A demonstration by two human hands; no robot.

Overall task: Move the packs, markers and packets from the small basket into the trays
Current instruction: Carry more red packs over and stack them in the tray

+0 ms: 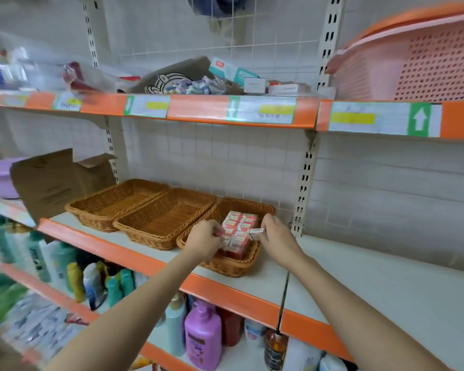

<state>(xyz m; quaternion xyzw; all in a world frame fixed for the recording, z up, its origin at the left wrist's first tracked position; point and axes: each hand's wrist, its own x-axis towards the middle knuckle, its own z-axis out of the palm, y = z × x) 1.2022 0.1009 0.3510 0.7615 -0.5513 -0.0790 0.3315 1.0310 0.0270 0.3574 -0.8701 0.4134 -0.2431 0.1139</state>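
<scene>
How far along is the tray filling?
Done: pink packs fill the right tray. In hand: left hand grips a pack at the stack's edge; right hand holds a small pack. Left: the middle tray and left tray hold nothing.

white shelf (373, 285), three wicker trays (166, 218) side by side, cardboard box (51, 183)

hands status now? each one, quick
Left hand: fingers curled, pinching a red-and-white pack at the stack's left edge.
Right hand: pinching a small white pack over the right wicker tray.
</scene>
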